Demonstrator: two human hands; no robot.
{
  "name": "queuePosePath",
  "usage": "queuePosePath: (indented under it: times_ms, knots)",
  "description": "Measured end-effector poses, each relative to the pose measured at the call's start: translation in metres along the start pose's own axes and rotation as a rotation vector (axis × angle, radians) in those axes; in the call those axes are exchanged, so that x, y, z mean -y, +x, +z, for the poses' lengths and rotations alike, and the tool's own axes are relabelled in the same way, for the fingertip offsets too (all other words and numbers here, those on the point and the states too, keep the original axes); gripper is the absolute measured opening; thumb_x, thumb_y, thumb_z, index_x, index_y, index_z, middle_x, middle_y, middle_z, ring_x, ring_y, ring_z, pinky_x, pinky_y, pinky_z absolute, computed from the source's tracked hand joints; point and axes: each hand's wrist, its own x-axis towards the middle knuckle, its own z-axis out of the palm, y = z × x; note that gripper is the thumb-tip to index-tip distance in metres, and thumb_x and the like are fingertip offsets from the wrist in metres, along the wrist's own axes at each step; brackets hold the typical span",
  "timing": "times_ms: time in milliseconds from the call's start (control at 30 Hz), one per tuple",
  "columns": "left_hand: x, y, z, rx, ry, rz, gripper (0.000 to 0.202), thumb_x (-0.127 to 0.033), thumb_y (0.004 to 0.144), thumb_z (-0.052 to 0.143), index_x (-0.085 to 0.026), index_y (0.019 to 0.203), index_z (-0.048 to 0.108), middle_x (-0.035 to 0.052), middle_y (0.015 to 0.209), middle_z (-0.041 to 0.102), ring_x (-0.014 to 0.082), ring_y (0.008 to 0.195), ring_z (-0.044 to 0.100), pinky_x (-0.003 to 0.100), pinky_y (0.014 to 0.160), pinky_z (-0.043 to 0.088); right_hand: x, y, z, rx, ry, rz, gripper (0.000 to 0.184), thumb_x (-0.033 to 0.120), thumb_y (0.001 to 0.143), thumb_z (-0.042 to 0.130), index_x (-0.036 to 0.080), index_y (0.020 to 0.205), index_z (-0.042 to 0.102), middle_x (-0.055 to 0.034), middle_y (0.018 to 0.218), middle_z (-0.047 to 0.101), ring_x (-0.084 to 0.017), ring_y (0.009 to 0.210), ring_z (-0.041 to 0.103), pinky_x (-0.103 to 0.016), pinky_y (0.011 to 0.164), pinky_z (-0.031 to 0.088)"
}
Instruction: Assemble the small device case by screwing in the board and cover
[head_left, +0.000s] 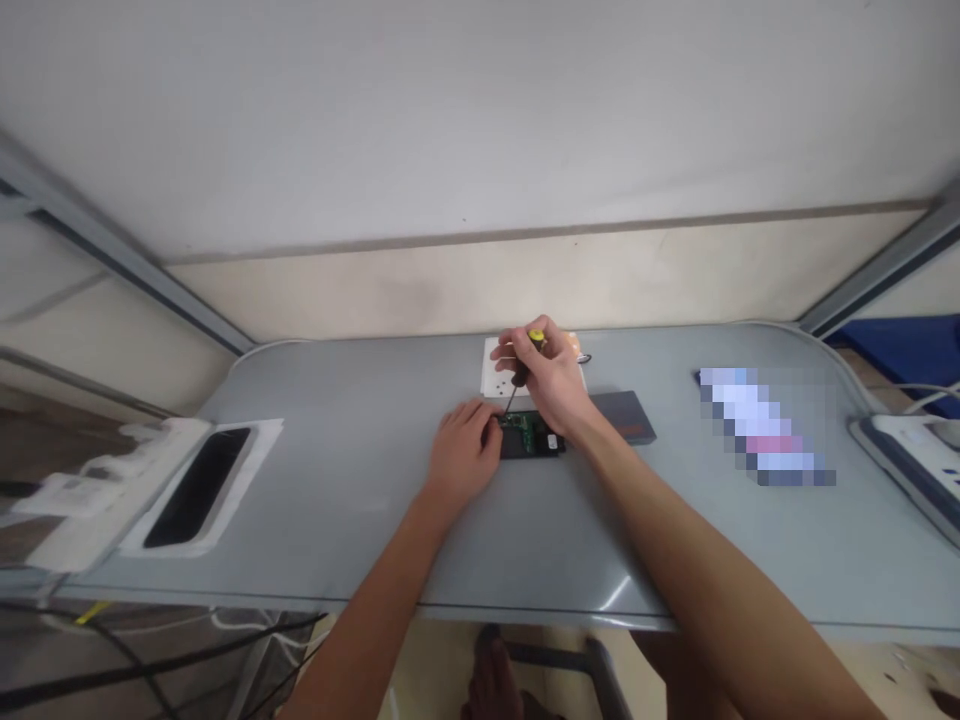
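Note:
My right hand (pixel 556 382) grips a screwdriver (pixel 519 376) with a dark handle and yellow cap. Its shaft slants down, and the tip meets the upper left part of a black electronic device (pixel 531 448) with an exposed green circuit board. My left hand (pixel 466 445) is closed over the left end of that device, pressing it to the table. Just behind the device lies a white sheet or tray (pixel 495 375) with several small dark bits, likely screws. A flat dark grey panel (pixel 630 414) rests to the right, partly hidden by my right forearm.
On the left, a dark phone (pixel 199 488) lies on white paper (pixel 259 450), beside a white power strip (pixel 112 500) with plugs. A pixelated flat object (pixel 757 425) lies to the right. A white and grey device (pixel 915 460) stands at the right edge. The wall (pixel 420 300) rises behind.

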Motion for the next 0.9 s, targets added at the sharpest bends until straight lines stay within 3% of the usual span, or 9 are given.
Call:
queuePosePath:
  times_ms: [133,233,300,400,467,567,667,767,900]
  knots:
    - [-0.0002,-0.0002,-0.0002,0.003,-0.007,-0.007,0.023,-0.016,0.099,0.045,-0.022,0.106,0.065,0.0064,0.107,0.072,0.0249,0.104,0.065,0.043,0.096,0.049,0.0007,0.0009,-0.0001,-0.043,-0.065,0.001,0.044,0.063,0.088,0.069,0.027,0.088,0.044,0.0098,0.059,0.038,-0.009,0.048,0.035,-0.025,0.048,0.031]
    - [0.0002,0.0003,0.0002,0.011,-0.009,-0.014,0.022,-0.016,0.099,0.045,-0.021,0.106,0.066,0.0066,0.108,0.072,0.025,0.105,0.064,0.043,0.096,0.049,0.0023,0.002,-0.0011,0.01,-0.048,0.022,0.045,0.07,0.095,0.052,0.025,0.094,0.055,0.0055,0.065,0.044,-0.01,0.054,0.042,-0.026,0.051,0.036]
    - [0.0004,0.0006,0.0003,0.009,-0.015,-0.011,0.022,-0.016,0.099,0.045,-0.021,0.105,0.065,0.0066,0.108,0.072,0.025,0.106,0.064,0.043,0.097,0.049,0.0036,0.0017,-0.0017,0.03,-0.031,0.036,0.042,0.065,0.094,0.058,0.024,0.091,0.057,0.0022,0.072,0.053,-0.011,0.061,0.05,-0.027,0.056,0.041]
    - [0.0006,0.001,-0.0002,0.007,-0.022,-0.008,0.022,-0.015,0.098,0.046,-0.022,0.105,0.065,0.0062,0.108,0.072,0.0252,0.106,0.065,0.043,0.097,0.049,0.0042,0.0011,-0.0019,-0.021,-0.01,0.042,0.047,0.059,0.084,0.076,0.024,0.08,0.045,0.0029,0.076,0.058,-0.01,0.06,0.052,-0.026,0.055,0.041]
    - [0.0008,0.001,-0.0004,0.007,-0.019,-0.008,0.022,-0.016,0.098,0.046,-0.023,0.105,0.066,0.0062,0.107,0.072,0.0251,0.105,0.065,0.043,0.096,0.049,0.0033,0.0017,-0.0016,-0.057,0.003,0.046,0.053,0.062,0.082,0.077,0.026,0.079,0.038,0.0073,0.065,0.047,-0.008,0.05,0.041,-0.025,0.048,0.034]
    - [0.0013,0.001,-0.0005,-0.001,-0.019,-0.003,0.022,-0.016,0.098,0.047,-0.023,0.105,0.067,0.0063,0.106,0.072,0.0247,0.105,0.065,0.042,0.096,0.05,0.0022,0.0031,-0.001,-0.022,0.019,0.057,0.048,0.073,0.088,0.061,0.026,0.086,0.05,0.0083,0.059,0.034,-0.009,0.048,0.032,-0.026,0.047,0.029]
    - [0.0016,0.0009,-0.0006,-0.004,-0.027,0.006,0.022,-0.016,0.099,0.046,-0.022,0.105,0.067,0.0064,0.106,0.071,0.0243,0.105,0.065,0.041,0.096,0.05,0.0032,0.0025,-0.0008,0.048,0.023,0.084,0.047,0.071,0.092,0.056,0.025,0.095,0.062,0.0036,0.068,0.046,-0.011,0.057,0.045,-0.027,0.054,0.038]
    - [0.0012,0.0006,-0.0008,-0.005,-0.029,0.004,0.022,-0.016,0.099,0.046,-0.021,0.106,0.066,0.0064,0.106,0.071,0.0244,0.105,0.065,0.042,0.096,0.05,0.0049,0.0005,-0.0012,0.018,0.004,0.069,0.04,0.058,0.087,0.074,0.024,0.084,0.053,0.0033,0.074,0.056,-0.01,0.061,0.05,-0.026,0.056,0.04]
    - [0.0006,0.0006,-0.0007,-0.007,-0.029,0.002,0.021,-0.015,0.098,0.047,-0.022,0.106,0.066,0.0053,0.106,0.071,0.0241,0.105,0.065,0.041,0.096,0.049,0.0051,0.0012,-0.002,-0.023,0.0,0.021,0.045,0.06,0.086,0.073,0.026,0.083,0.044,0.0097,0.058,0.039,-0.009,0.048,0.032,-0.025,0.048,0.029]
